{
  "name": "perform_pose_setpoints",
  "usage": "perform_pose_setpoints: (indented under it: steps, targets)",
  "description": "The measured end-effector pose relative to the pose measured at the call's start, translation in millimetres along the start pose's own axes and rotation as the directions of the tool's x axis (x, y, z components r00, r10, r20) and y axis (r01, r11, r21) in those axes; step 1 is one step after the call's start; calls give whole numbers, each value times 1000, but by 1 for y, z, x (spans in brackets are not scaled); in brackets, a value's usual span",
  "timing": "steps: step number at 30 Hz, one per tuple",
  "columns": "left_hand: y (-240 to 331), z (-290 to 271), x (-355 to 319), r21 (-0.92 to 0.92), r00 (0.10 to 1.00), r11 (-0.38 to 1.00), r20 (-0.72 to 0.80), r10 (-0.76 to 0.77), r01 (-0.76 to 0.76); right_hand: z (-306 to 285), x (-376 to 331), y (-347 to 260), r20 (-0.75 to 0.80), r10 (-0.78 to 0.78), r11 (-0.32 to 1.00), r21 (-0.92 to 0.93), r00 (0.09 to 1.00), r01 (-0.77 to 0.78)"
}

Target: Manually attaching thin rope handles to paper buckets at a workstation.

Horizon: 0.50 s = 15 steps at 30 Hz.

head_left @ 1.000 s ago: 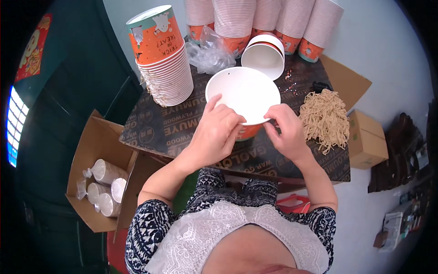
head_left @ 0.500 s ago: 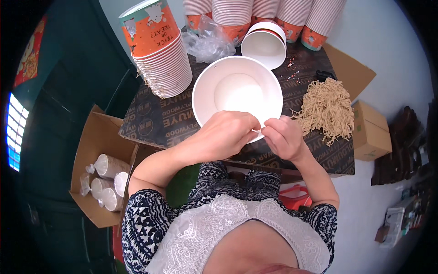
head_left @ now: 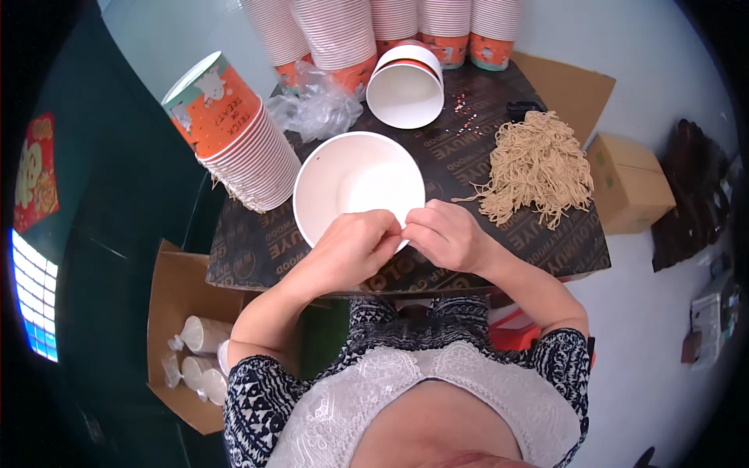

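Observation:
A white paper bucket (head_left: 324, 187) is tipped so that its open mouth faces up toward me at the table's near side. A small dark spot shows inside its wall, near the far left of the rim. My left hand (head_left: 353, 248) is closed, thumb and fingers pinching the near right part of the rim. Right beside it, my right hand (head_left: 446, 235) pinches the same stretch of rim, its fingertips almost touching those of the left. Whatever small thing may be between the fingertips is hidden.
Left of the bucket leans a tall stack of orange printed buckets (head_left: 253, 156). Beige cords (head_left: 538, 168) lie heaped at right. Behind are crumpled plastic (head_left: 320, 105), a bucket on its side (head_left: 406, 95), tiny colored beads (head_left: 466, 117) and more stacks (head_left: 339, 35). An open carton (head_left: 183, 285) stands lower left.
My view has shifted, so the table's contents sit differently in it. The bucket is tilted a little more, and both hands still pinch its near rim, close together.

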<state>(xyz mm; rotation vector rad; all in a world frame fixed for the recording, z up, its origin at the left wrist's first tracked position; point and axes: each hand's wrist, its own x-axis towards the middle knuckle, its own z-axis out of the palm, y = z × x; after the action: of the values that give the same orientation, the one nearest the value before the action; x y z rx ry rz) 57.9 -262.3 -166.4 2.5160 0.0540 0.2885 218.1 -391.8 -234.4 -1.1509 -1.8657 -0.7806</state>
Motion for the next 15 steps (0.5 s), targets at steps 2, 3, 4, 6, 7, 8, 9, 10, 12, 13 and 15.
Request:
perform_pose_setpoints:
  steps: [2,3,4,6,7,8,9,10,12,13,15]
  targets:
    - [-5,-1,3,-13,999,1000,22,-28,29,4,1,2,-29,7,1000,5,1000,-7]
    - [-10,-1,5,-85,995,993,59,-82,87,6,1,2,-31,17,1000,13,999,-17]
    - [-15,-1,6,-154,986,976,96,-138,152,8,1,3,-31,26,999,26,999,-25]
    - [-25,-1,8,-203,976,960,138,-166,192,10,0,5,-41,28,999,43,999,-26]
    - [-28,-1,10,-259,965,937,174,-195,236,11,0,6,-39,25,997,67,999,-23]
    - [-29,-1,12,-254,966,939,176,-191,232,11,-1,7,-45,26,998,62,999,-24]
    - [-30,-2,15,-243,959,937,197,-205,250,11,-2,7,-34,34,997,63,999,-32]
    - [-30,-2,16,-232,951,935,217,-218,268,10,-2,7,-23,40,997,66,999,-39]
    - [-34,0,19,-224,955,942,216,-202,250,9,-2,8,-25,40,997,67,999,-38]
    - [-35,0,20,-222,958,946,216,-188,236,8,-3,8,-22,42,996,73,999,-40]
    - [-34,0,23,-211,960,952,219,-176,222,8,-4,10,-21,52,996,76,998,-50]
